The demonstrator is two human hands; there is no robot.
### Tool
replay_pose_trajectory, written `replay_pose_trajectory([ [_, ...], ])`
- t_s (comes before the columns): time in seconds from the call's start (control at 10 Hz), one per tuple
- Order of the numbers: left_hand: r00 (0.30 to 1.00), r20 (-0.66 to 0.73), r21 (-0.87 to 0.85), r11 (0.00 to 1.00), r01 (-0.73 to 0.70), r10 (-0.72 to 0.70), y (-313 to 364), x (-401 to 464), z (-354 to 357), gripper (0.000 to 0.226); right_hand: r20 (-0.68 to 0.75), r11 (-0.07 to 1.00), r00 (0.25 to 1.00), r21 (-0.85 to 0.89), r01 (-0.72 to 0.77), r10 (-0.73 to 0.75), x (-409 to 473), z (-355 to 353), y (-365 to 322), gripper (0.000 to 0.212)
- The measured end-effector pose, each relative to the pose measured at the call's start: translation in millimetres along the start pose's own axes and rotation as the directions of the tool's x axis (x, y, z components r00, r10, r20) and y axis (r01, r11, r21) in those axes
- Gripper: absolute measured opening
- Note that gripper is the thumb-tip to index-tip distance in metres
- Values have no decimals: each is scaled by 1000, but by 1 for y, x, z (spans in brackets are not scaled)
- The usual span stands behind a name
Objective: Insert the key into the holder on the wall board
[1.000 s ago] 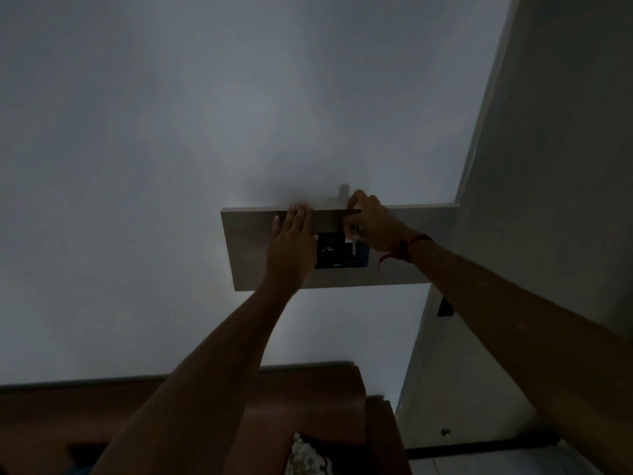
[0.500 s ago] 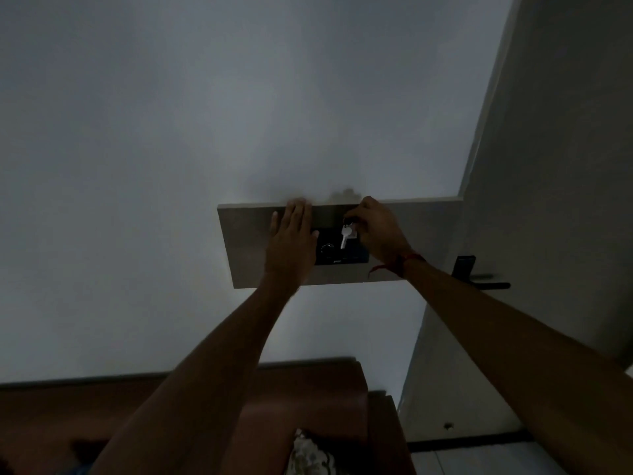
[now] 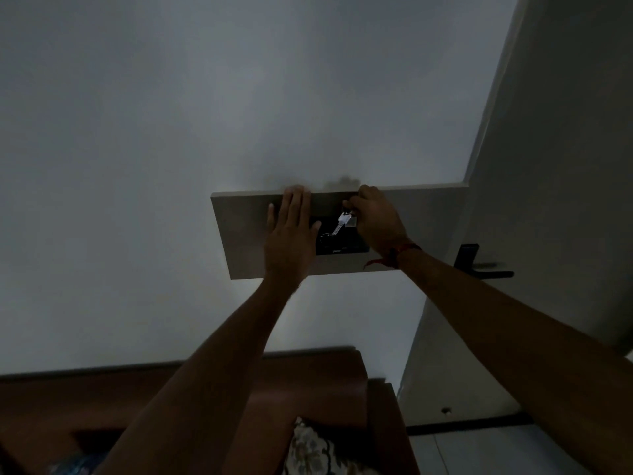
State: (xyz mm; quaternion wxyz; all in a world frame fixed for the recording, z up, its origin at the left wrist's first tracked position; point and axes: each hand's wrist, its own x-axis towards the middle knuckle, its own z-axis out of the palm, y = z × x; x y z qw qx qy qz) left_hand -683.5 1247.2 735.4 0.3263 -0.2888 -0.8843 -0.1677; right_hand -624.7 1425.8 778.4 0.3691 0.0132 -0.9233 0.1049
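A pale rectangular wall board [image 3: 239, 234] hangs on the white wall. At its middle sits a black holder [image 3: 342, 246], partly hidden by both hands. My left hand [image 3: 291, 234] lies flat on the board, fingers together and pointing up, just left of the holder. My right hand [image 3: 375, 219] pinches the top of a small silver key [image 3: 342, 222] by its ring. The key slants down and left, its tip over the holder's dark round part. Whether the tip is inside the holder I cannot tell. A red thread circles my right wrist.
A white door with a black lever handle [image 3: 483, 267] stands right of the board. Below are a dark wooden headboard [image 3: 205, 382] and a patterned cushion [image 3: 308, 450]. The room is dim.
My right hand has dropped from the board's top edge and shifted right, so the key now shows, slanting toward the holder. The left hand has stayed flat on the board.
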Motion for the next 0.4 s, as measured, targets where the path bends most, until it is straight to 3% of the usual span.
replay_pose_trajectory([
  [0.2,1000,10,77,997,-6,5,4,-2,2,61,33,1000,999,-9,-11,11,-16,1,5,32],
  [0.4,992,123,140,989,-53,36,1,-5,-10,63,211,998,976,-50,-41,51,-30,-6,1,57],
])
